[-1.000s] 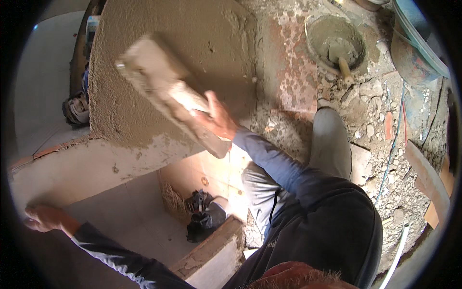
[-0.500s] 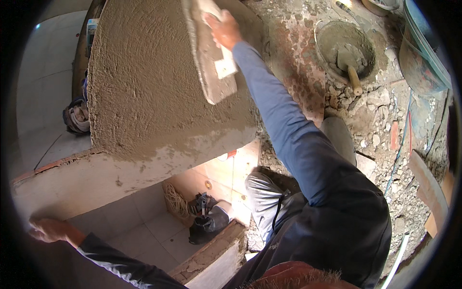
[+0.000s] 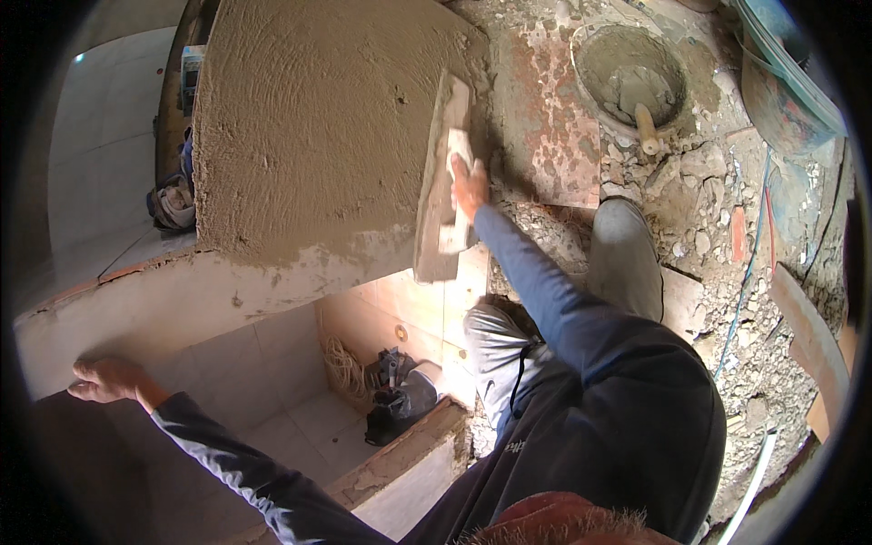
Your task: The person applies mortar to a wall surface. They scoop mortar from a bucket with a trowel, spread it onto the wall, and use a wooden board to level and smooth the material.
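My right hand [image 3: 470, 188] is wrapped round the pale handle of a long wooden plastering float [image 3: 436, 204]. The float lies over the right edge of a broad surface of wet grey-brown mortar [image 3: 309, 127], its near end jutting past that edge. Sweeping ridges mark the mortar, with a small pit near the float. At the far left my left hand [image 3: 107, 379] has its fingers curled at the lower edge of the pale ledge [image 3: 163, 304] that borders the mortar. Part of its grip is hidden.
On the right, a round bucket of mortar [image 3: 590, 86] holds a trowel [image 3: 646, 129]. Beside it stand a spattered board [image 3: 554, 136] and a clear plastic tub [image 3: 786, 118]. Rubble [image 3: 699, 204] covers the ground. A rope coil [image 3: 343, 368] and a dark bag [image 3: 391, 418] sit in the tiled recess below.
My right hand has drawn the float toward me and to the right, from the upper mortar to its right edge. My left hand stays at the ledge. The view has shifted slightly.
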Action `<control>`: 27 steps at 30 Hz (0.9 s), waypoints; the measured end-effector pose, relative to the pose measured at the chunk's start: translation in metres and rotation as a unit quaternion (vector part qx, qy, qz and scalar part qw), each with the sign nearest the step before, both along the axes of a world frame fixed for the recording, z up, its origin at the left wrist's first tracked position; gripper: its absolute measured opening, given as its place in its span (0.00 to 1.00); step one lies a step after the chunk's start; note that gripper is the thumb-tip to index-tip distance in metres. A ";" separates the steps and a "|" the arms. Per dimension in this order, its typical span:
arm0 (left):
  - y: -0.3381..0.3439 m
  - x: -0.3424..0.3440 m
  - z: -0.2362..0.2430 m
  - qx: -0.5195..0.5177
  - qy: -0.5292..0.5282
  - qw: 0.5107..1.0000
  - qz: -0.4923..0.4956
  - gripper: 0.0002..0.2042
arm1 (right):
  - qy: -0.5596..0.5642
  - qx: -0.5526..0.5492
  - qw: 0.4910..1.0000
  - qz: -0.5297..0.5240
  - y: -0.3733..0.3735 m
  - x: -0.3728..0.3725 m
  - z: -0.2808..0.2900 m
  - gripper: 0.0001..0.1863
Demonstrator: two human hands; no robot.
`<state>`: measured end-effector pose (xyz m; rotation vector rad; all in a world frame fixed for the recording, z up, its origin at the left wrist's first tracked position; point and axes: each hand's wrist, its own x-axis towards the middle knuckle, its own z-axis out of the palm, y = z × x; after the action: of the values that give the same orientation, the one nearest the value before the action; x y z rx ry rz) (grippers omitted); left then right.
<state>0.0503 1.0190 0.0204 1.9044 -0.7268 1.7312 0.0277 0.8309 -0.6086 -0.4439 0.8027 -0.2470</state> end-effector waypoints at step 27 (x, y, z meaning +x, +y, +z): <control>0.044 -0.002 0.038 0.001 -0.035 0.999 0.037 0.14 | 0.007 -0.080 0.996 -0.045 -0.182 0.163 -0.068 0.33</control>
<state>0.0485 1.0634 0.0584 1.9019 -0.6928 1.8514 0.1910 0.6492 -0.6770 -0.5603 0.8205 -0.3944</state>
